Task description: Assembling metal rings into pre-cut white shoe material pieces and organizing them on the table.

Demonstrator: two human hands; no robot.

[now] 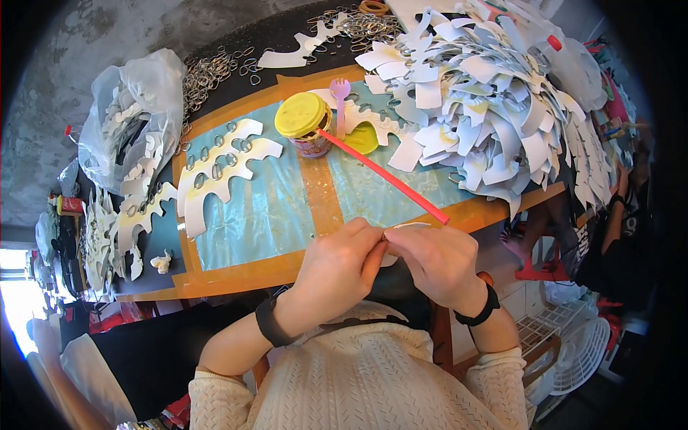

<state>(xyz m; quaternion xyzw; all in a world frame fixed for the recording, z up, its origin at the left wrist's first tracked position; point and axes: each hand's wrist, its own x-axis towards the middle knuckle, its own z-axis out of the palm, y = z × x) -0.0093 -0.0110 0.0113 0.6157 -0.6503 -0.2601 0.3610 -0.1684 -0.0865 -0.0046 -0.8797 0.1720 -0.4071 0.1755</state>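
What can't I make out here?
All in the head view:
What sits between the bare left hand and bare right hand: mostly covered by them.
Inside of the round printed jar: covered by its round yellow lid.
Bottom of the heap of curved white pieces: buried under upper ones.
Black-clothed person at right: cut off by dark picture edge.

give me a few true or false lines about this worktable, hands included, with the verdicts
1. The left hand and the right hand are held wide apart. False: their fingertips are close together.
2. A black band sits just behind each hand. True.
3. The fork beside the tub is green. False: it is pinkish purple.
4. The big heap of white pieces is to the right of the tub. True.
5. The red stick slants down to the left from the tub. False: it slants down to the right.
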